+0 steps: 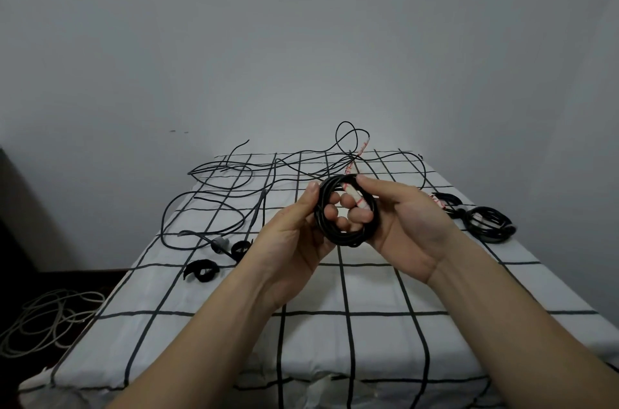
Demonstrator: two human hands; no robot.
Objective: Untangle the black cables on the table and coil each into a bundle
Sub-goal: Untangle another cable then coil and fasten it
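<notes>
Both hands hold one coiled black cable (345, 236) above the table's middle. My left hand (294, 234) grips the coil's left side, thumb on top and fingers through the ring. My right hand (405, 227) pinches its right side, over a white tag with red marks (356, 199). Loose black cables (234, 180) lie tangled across the far half of the table. Two finished coils rest at the right edge, a larger one (489, 224) and a smaller one (447, 202) behind my right hand.
The table wears a white cloth with a black grid (368, 291). Two black strap loops (201, 270) (242, 249) lie at the left. A grey connector (219, 242) sits near them. Pale cables (50, 318) are heaped on the floor at the left. A plain wall stands behind.
</notes>
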